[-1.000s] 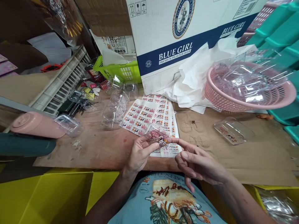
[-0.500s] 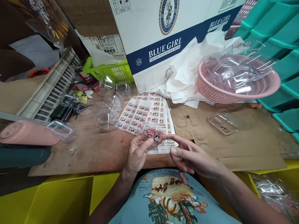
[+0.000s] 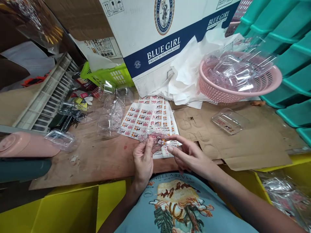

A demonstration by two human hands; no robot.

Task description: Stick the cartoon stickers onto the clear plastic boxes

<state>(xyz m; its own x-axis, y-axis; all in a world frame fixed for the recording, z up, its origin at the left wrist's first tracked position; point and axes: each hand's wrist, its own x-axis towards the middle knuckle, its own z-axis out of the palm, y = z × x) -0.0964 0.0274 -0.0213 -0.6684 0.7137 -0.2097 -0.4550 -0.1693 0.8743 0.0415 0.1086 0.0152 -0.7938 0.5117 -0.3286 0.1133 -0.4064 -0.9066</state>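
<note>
Between my hands, above the sticker sheets, is a small clear plastic box (image 3: pixel 155 138) with a pink printed label showing cartoon animals. My left hand (image 3: pixel 143 158) grips its left side, thumb lying on the label and fingers underneath. At the right end, my right hand (image 3: pixel 188 155) has its index fingertip and thumb on either side of the box's edge. Its other fingers curl below, partly hidden. Under the box lie white sheets of printed stickers (image 3: pixel 138 121). A second labelled clear box (image 3: pixel 228 121) rests on the cardboard to the right.
A pink basket (image 3: pixel 239 94) full of clear plastic boxes stands at the back right, beside stacked teal bins (image 3: pixel 291 87). Crumpled white paper (image 3: pixel 182 81) lies before a beer carton (image 3: pixel 165 51). More clear containers (image 3: pixel 110 116) and a pink bottle (image 3: pixel 26 145) are at left.
My left thumb has slid leftward and up over the label. My right thumb and index finger have moved closer in to the box's right end. The view has shifted slightly.
</note>
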